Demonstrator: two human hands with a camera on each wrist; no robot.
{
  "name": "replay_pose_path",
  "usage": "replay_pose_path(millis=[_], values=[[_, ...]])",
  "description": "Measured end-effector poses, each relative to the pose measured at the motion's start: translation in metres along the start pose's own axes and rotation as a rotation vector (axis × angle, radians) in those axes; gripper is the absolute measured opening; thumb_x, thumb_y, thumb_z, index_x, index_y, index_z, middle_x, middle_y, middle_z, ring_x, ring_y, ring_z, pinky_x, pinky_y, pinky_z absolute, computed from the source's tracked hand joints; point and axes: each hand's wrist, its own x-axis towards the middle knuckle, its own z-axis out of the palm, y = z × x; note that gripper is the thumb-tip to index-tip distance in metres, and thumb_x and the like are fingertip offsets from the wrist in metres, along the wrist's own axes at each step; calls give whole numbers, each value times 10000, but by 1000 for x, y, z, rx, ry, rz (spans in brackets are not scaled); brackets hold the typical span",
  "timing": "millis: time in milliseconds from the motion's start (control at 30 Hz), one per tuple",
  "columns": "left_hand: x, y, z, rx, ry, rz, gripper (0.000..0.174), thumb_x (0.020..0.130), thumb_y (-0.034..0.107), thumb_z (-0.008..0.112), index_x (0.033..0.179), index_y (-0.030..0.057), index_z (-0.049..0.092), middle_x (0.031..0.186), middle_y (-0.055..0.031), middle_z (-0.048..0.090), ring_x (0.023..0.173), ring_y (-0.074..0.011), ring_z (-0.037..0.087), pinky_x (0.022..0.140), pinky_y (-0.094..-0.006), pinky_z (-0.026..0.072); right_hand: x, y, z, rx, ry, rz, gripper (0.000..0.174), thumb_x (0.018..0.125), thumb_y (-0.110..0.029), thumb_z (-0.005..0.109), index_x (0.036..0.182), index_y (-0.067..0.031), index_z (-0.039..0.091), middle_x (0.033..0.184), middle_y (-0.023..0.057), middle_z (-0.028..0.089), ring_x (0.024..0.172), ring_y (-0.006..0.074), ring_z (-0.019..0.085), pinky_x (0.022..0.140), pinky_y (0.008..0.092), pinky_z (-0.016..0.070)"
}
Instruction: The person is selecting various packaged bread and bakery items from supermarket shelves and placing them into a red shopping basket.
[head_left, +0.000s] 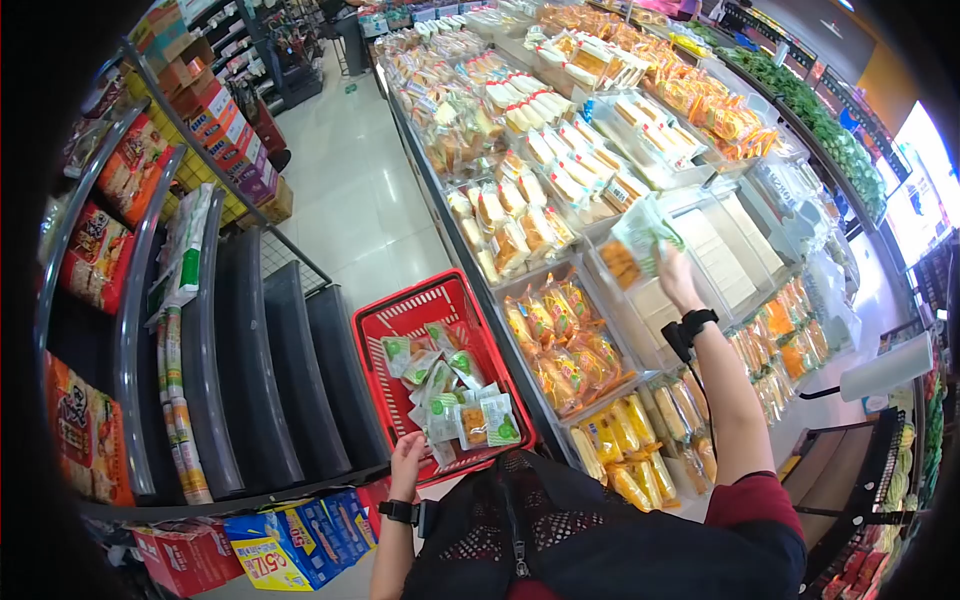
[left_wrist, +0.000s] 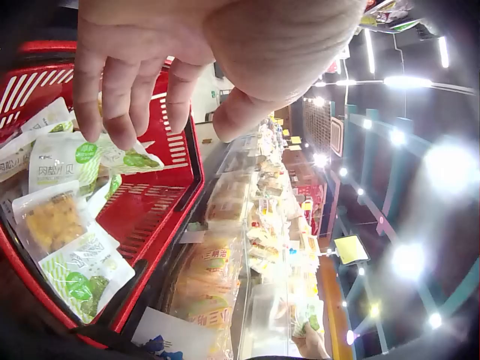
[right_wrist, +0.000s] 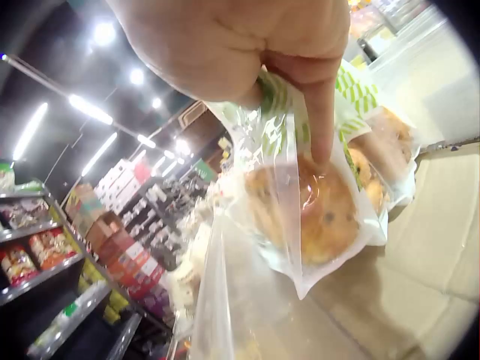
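Observation:
My right hand (head_left: 679, 282) pinches the tops of clear bags of pastries with green-striped print (head_left: 622, 262) over a display bin. In the right wrist view, thumb and fingers close round the film above a golden-brown bun bag (right_wrist: 307, 217), and more such bags (right_wrist: 386, 139) hang beside it. The left hand (head_left: 405, 462) is at the near left rim of a red shopping basket (head_left: 400, 315), its fingers loosely bent and holding nothing. Several small white-and-green snack bags (left_wrist: 64, 161) lie heaped in the basket, under the left fingertips in the left wrist view.
The bread display, with sandwiches (head_left: 575, 165), orange-wrapped buns (head_left: 560, 340) and yellow packs (head_left: 620, 430), runs along the right of the basket. Clear dividers (head_left: 725, 255) separate its bins. Dark shelves (head_left: 250, 370) with red snack packs stand at left, beyond which a tiled aisle (head_left: 350, 170) stretches.

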Motion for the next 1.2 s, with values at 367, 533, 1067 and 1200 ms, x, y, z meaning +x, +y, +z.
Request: replay_pose_path(millis=[367,533,1067,1200], values=[[-3,-9,1,75,-46,-30,301,929,287,572,1146,80,553,1060,-27,616,879,-117,612,731,-270,505,-8,-64,-27,-274,-693,330,618,677,-434,753,1043,39,594,861,256,648,838,340,647,729,399,524],[-11,-11,-4,89,-30,-81,305,917,269,589,1151,76,556,1061,-34,616,884,-130,614,725,-267,510,-3,-14,7,-136,-879,505,338,813,-303,675,1012,-45,585,752,84,675,575,182,659,414,253,459],[71,-67,16,533,-153,-109,489,866,320,631,1226,17,498,1104,-119,600,914,-180,599,747,-316,489,-127,-99,-84,106,-428,297,294,920,-232,583,1101,-3,621,838,87,688,730,131,642,647,259,502],[77,-73,32,909,235,154,651,762,297,716,1276,19,428,1223,-237,506,1020,-357,585,889,-415,474,-211,-131,-75,254,-506,514,281,927,-184,574,1134,4,595,902,90,689,777,138,649,700,248,503]])
